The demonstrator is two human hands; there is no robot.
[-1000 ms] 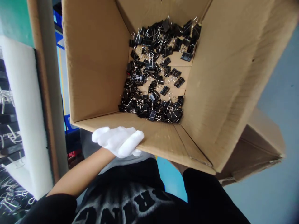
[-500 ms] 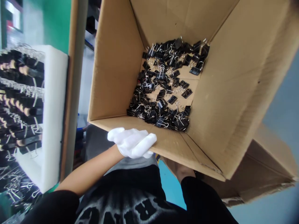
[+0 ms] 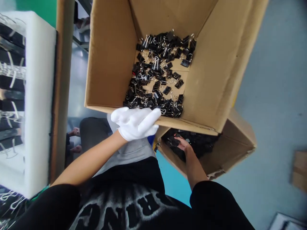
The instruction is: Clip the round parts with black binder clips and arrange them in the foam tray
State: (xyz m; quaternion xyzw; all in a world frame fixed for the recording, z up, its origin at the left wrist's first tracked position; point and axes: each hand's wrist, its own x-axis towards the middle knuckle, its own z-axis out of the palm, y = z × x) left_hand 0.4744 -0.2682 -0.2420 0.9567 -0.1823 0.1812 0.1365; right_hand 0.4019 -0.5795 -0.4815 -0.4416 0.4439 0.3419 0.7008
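Observation:
My left hand (image 3: 136,124), in a white glove, is closed over the near rim of a cardboard box (image 3: 211,73). Black binder clips (image 3: 157,94) with silver wire handles lie loose on the bottom of that box, thickest along its near and far sides. My right hand (image 3: 183,143) is bare and reaches into a second, lower cardboard box (image 3: 236,145) under the first. Its fingers are curled round some of the dark pieces (image 3: 200,143) in there, whose exact kind I cannot make out.
At the left, a white foam tray (image 3: 39,105) holds rows of black clips with wire handles on a table with a brown edge (image 3: 57,95). Another person's hands (image 3: 76,140) show beyond the table. A small brown carton (image 3: 299,171) stands on the grey floor at the right.
My right hand, hidden behind the upper box before, now shows inside the lower box among dark pieces. The upper box sits higher and further left in view; my left hand still holds its rim.

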